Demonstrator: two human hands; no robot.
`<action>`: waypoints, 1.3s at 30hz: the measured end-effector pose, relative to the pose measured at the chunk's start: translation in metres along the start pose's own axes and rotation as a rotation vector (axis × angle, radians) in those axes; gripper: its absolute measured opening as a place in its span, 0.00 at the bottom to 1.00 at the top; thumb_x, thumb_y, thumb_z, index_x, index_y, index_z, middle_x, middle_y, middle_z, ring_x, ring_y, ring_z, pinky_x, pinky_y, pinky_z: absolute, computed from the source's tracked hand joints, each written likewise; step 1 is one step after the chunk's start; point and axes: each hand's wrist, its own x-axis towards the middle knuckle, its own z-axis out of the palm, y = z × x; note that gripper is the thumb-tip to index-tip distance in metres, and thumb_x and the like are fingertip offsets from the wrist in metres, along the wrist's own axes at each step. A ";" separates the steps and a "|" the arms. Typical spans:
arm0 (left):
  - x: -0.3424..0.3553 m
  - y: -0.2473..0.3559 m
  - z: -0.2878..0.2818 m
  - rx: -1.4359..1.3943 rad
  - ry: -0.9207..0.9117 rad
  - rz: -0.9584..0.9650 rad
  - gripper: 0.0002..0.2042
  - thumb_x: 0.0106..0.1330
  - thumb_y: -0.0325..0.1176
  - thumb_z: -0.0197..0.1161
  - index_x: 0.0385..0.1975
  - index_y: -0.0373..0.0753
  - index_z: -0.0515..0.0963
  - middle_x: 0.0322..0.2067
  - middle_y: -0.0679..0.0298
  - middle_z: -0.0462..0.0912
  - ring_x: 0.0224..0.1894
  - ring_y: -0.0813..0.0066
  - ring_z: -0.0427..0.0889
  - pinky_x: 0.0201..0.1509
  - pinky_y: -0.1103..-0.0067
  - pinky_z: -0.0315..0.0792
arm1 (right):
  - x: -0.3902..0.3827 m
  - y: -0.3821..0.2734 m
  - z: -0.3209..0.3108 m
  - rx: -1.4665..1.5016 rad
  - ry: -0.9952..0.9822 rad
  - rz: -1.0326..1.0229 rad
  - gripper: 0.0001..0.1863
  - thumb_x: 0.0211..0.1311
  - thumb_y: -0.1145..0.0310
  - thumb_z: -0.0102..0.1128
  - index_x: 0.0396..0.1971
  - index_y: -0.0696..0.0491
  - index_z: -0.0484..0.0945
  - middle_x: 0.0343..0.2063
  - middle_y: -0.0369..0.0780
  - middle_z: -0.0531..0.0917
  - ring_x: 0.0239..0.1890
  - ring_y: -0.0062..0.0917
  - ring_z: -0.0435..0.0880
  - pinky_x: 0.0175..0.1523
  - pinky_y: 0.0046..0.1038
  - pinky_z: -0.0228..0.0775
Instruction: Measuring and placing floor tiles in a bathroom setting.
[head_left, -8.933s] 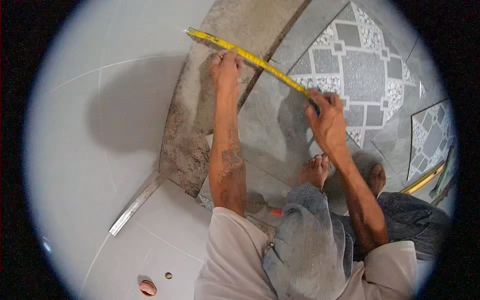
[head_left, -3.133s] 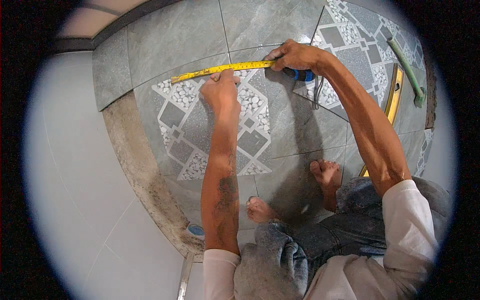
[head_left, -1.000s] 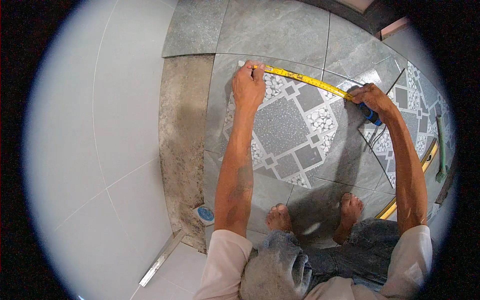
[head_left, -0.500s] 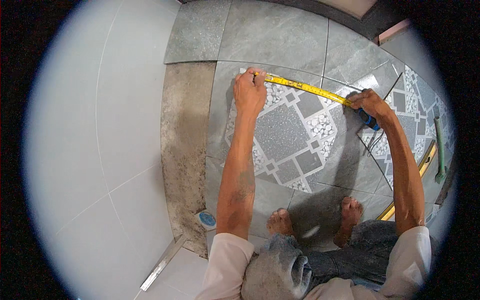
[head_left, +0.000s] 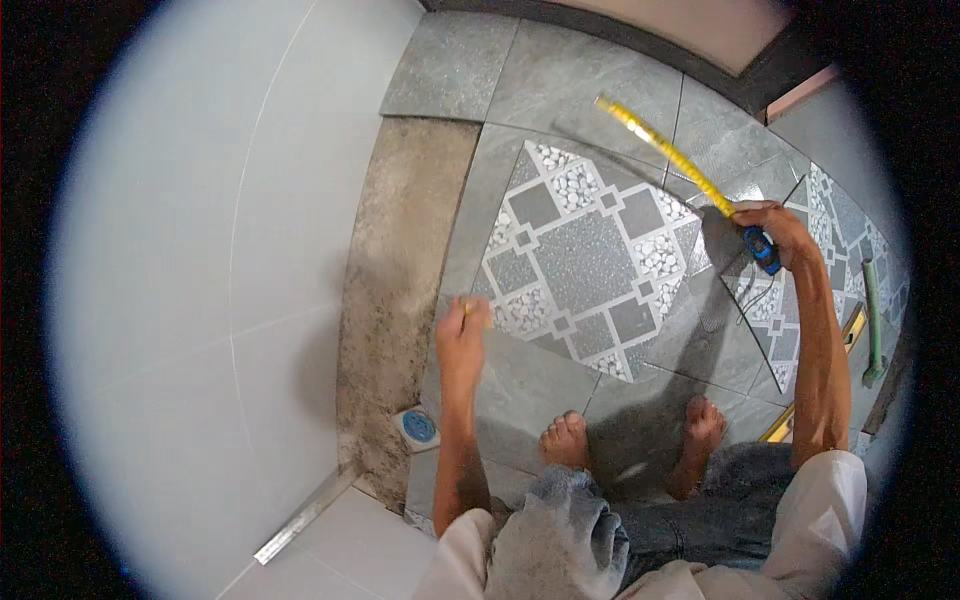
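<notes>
My right hand (head_left: 775, 228) grips a blue and black tape measure (head_left: 762, 250). Its yellow blade (head_left: 665, 150) sticks out up-left, its free end over the grey tiles beyond the patterned tile (head_left: 585, 260). My left hand (head_left: 462, 330), slightly blurred, is closed around a small yellow object (head_left: 470, 309) at the lower left edge of that tile, near the bare concrete strip (head_left: 400, 240). A second patterned tile (head_left: 835, 220) lies at the right, with a cord loop dangling from the tape beside it.
A white tiled surface (head_left: 170, 260) fills the left, a metal bar (head_left: 300, 520) at its lower part. A square piece with a blue disc (head_left: 420, 427) sits on the concrete. A green-handled tool (head_left: 870, 310) and yellow level (head_left: 780, 425) lie right. My bare feet (head_left: 565, 440) stand on grey tiles.
My left hand has released the blade's end and moved down toward me. The blade's free end has swung up and right; my right hand, still holding the tape, has shifted right and down.
</notes>
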 end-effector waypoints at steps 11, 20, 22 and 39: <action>-0.083 -0.068 0.094 0.000 -0.179 -0.276 0.11 0.63 0.35 0.54 0.38 0.33 0.73 0.30 0.54 0.80 0.31 0.64 0.83 0.34 0.69 0.74 | -0.080 -0.044 0.151 -0.065 -0.268 -0.064 0.15 0.54 0.73 0.60 0.43 0.59 0.81 0.32 0.36 0.84 0.30 0.16 0.78 0.38 0.17 0.69; -0.081 -0.074 0.061 -0.522 -0.013 -0.208 0.10 0.63 0.33 0.54 0.36 0.34 0.75 0.24 0.62 0.79 0.23 0.75 0.76 0.26 0.75 0.70 | -0.093 -0.016 0.300 -0.068 -0.489 -0.015 0.17 0.55 0.69 0.61 0.45 0.59 0.78 0.33 0.33 0.81 0.33 0.16 0.76 0.40 0.17 0.67; -0.091 -0.088 0.016 -0.822 0.291 -0.270 0.09 0.64 0.35 0.55 0.36 0.36 0.76 0.25 0.65 0.79 0.22 0.78 0.73 0.24 0.79 0.67 | -0.106 0.001 0.335 -0.165 -0.532 -0.029 0.17 0.56 0.66 0.60 0.44 0.58 0.78 0.31 0.33 0.80 0.32 0.16 0.74 0.38 0.17 0.65; -0.153 -0.215 -0.193 -0.367 0.618 -0.281 0.06 0.57 0.32 0.63 0.27 0.36 0.78 0.20 0.70 0.76 0.22 0.83 0.70 0.26 0.80 0.64 | -0.199 0.143 0.500 -0.265 -0.798 0.208 0.18 0.61 0.61 0.58 0.45 0.57 0.78 0.35 0.39 0.80 0.38 0.25 0.75 0.45 0.28 0.66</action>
